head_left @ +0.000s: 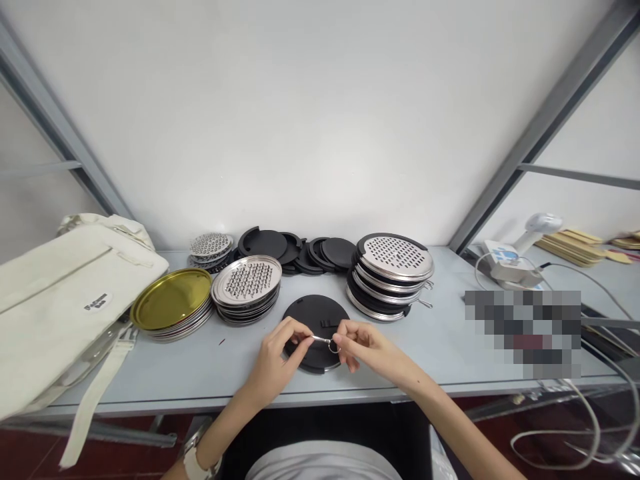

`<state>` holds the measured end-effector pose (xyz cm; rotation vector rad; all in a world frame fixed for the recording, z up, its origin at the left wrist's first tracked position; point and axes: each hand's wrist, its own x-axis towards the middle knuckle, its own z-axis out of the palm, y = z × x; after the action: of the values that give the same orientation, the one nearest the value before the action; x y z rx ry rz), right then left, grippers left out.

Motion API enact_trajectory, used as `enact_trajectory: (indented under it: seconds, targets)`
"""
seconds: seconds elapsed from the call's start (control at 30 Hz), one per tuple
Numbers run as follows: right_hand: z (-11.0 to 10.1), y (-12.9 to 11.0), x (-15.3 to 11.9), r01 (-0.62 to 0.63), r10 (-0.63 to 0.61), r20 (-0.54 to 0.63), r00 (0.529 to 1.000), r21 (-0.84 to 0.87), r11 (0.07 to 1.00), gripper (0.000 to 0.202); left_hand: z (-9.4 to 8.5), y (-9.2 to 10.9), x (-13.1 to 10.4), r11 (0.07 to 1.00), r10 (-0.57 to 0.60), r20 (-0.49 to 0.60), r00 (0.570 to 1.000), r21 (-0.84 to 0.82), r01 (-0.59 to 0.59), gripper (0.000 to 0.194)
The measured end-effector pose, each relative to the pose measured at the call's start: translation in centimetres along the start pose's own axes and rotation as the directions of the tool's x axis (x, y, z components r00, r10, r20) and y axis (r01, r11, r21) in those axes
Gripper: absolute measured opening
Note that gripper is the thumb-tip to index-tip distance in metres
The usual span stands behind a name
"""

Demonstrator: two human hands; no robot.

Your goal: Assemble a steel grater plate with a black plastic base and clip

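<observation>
Over a round black disc (313, 310) at the table's front, my left hand (277, 353) pinches one end of a small silvery metal pin (321, 339) with a ring at its other end. The fingers of my right hand (364, 341) are closed on that ring. The disc lies flat and shows small raised parts on its face. Behind my left hand stands a stack of round metal grater plates (250, 281). To the right rises a taller stack of perforated metal plates in black frames (397, 257), with wire loops sticking out.
Gold-coloured round lids (173, 299) are stacked at the left, beside a cream backpack (65, 300) with a hanging strap. Smaller graters (211, 245) and black round parts (270, 245) lie along the wall. A scanner (537, 230), cables and a blurred patch are at the right.
</observation>
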<state>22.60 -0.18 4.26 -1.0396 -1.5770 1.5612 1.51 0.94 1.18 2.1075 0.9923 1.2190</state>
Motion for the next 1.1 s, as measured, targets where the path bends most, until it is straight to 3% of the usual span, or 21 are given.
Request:
enact_trajectory:
  seconds: [0.1, 0.33, 0.63, 0.9, 1.1]
  targets:
    - [0.3, -0.2, -0.5, -0.021, 0.024, 0.046, 0.999, -0.065, 0.998, 0.033, 0.0, 0.1, -0.1, 1.000, 0.011, 0.006, 1.000, -0.005, -0.011, 0.007]
    - [-0.3, -0.6, -1.2, 0.002, -0.001, 0.007, 1.000, -0.143, 0.990, 0.030, 0.1, 0.3, -0.2, 0.999, 0.039, -0.001, 0.999, -0.020, -0.039, 0.007]
    - [-1.7, -1.1, -1.1, 0.141, -0.152, -0.134, 0.979, -0.082, 0.987, 0.028, -0.2, 0.8, 0.0, 0.999, 0.041, 0.073, 0.996, -0.034, -0.039, 0.010]
    - [-2.4, -1.8, -1.2, 0.103, -0.127, -0.276, 0.953, -0.102, 0.989, 0.029, -0.1, 0.9, 0.1, 1.000, 0.024, 0.086, 0.996, -0.009, -0.023, 0.011]
    - [-2.4, -1.3, -0.7, 0.106, -0.113, -0.286, 0.952, -0.043, 0.994, 0.031, -0.1, 0.8, 0.1, 0.999, 0.040, 0.135, 0.990, 0.016, -0.043, 0.012]
